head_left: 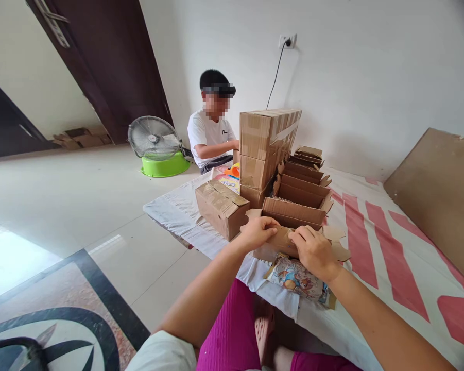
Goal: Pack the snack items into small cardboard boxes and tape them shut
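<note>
An open cardboard box (281,241) stands at the near edge of the cloth-covered table, with both hands at its front flap. My left hand (257,233) has its fingers and thumb closed on the left part of the flap. My right hand (312,251) is curled, its fingertips pinched together at the flap's middle; what lies between them is too small to make out. Just in front of the box is a plastic packet (295,276) with printed cartoon figures, partly under my right hand and wrist.
Open cardboard boxes (301,193) stand in a row behind. Left of them rise stacked taped boxes (257,136) and a single closed box (221,206). A person (210,134) sits across the table. A fan (153,138) rests on a green basin (164,166). A cardboard sheet (440,201) leans at right.
</note>
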A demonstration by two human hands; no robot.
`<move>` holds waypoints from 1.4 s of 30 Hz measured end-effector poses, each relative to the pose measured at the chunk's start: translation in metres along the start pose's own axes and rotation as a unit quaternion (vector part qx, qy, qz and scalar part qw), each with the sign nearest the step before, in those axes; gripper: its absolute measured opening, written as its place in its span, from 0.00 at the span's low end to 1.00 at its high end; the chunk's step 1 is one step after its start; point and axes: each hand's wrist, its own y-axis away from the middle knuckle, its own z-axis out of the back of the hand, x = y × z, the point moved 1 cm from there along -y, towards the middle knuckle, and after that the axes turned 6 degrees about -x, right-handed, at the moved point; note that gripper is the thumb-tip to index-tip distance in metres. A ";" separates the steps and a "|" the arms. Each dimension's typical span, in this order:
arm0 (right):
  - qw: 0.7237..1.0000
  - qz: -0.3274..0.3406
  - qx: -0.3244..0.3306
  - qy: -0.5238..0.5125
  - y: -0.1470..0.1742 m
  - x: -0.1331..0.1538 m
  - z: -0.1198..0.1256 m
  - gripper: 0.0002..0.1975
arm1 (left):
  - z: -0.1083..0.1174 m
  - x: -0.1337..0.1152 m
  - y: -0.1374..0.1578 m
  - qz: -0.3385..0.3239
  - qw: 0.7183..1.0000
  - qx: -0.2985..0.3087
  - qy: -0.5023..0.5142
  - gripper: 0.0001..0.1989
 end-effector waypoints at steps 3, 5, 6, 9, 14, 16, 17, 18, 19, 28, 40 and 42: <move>0.999 -0.031 -0.013 -0.001 0.002 0.000 -0.002 0.10 | -0.001 -0.001 0.000 0.003 1.000 -0.001 -0.015 0.13; 0.998 -0.062 -0.017 -0.010 0.002 0.001 -0.004 0.10 | -0.001 -0.003 0.000 0.003 1.000 -0.005 -0.024 0.13; 0.997 -0.079 -0.014 -0.017 0.001 0.002 -0.005 0.09 | -0.001 -0.003 0.001 0.002 1.000 -0.007 -0.028 0.13; 0.989 -0.141 0.012 -0.039 -0.005 0.008 -0.003 0.08 | -0.002 -0.005 0.001 -0.005 0.999 -0.013 -0.034 0.13; 0.971 -0.230 0.063 -0.024 -0.018 0.022 0.004 0.05 | -0.004 -0.004 0.001 -0.022 0.999 -0.021 -0.034 0.13; 0.968 -0.239 0.071 -0.032 -0.021 0.025 0.004 0.07 | -0.004 -0.004 0.001 -0.025 0.999 -0.023 -0.033 0.13; 0.967 -0.242 0.073 -0.041 -0.021 0.025 0.003 0.06 | -0.004 -0.004 0.001 -0.026 0.999 -0.023 -0.033 0.13; 0.965 -0.245 0.077 -0.052 -0.021 0.024 0.002 0.06 | -0.004 -0.004 0.001 -0.027 0.999 -0.022 -0.033 0.13; 0.963 -0.248 0.083 -0.063 -0.021 0.023 0.001 0.06 | -0.003 -0.004 0.001 -0.028 0.999 -0.021 -0.034 0.13; 0.954 -0.202 0.207 -0.085 -0.034 0.003 0.014 0.14 | -0.005 -0.004 0.000 -0.044 0.999 -0.007 -0.022 0.14; 0.966 -0.019 0.251 0.051 -0.056 -0.002 0.032 0.09 | -0.011 -0.003 -0.005 -0.064 0.998 -0.003 -0.009 0.15; 0.968 0.032 0.246 0.036 -0.055 -0.003 0.032 0.10 | -0.010 -0.003 -0.007 -0.063 0.998 -0.002 -0.012 0.15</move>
